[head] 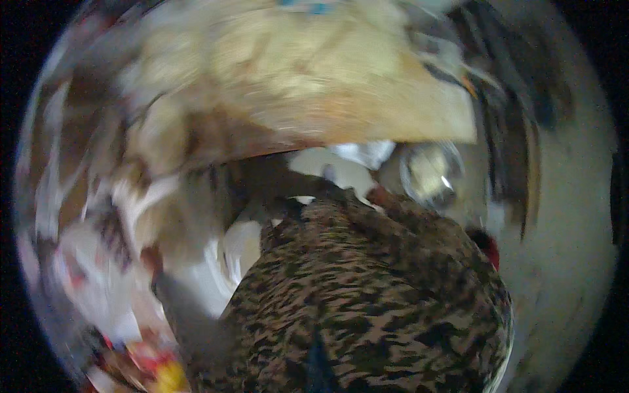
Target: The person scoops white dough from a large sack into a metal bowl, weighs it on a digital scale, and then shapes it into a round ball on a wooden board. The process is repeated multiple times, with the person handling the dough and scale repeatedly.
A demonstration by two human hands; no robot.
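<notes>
Neither of my hands can be made out in this blurred head view. A garment with a dark, mottled brown pattern (363,294) fills the lower middle, over my body. Before me stands a pale wooden tabletop (304,108), its near edge running across the picture. Below that edge lie a white, rounded thing (339,169) and a crumpled white thing (366,152), perhaps plastic. To their right is a clear round container (432,172) with something pale inside.
Blurred pale bundles (162,127) stand at the left. White sheets or bags (103,280) lie lower down, above red and yellow packaging (162,368). Dark upright shapes (521,98) rise at the right, beside a grey floor (570,255).
</notes>
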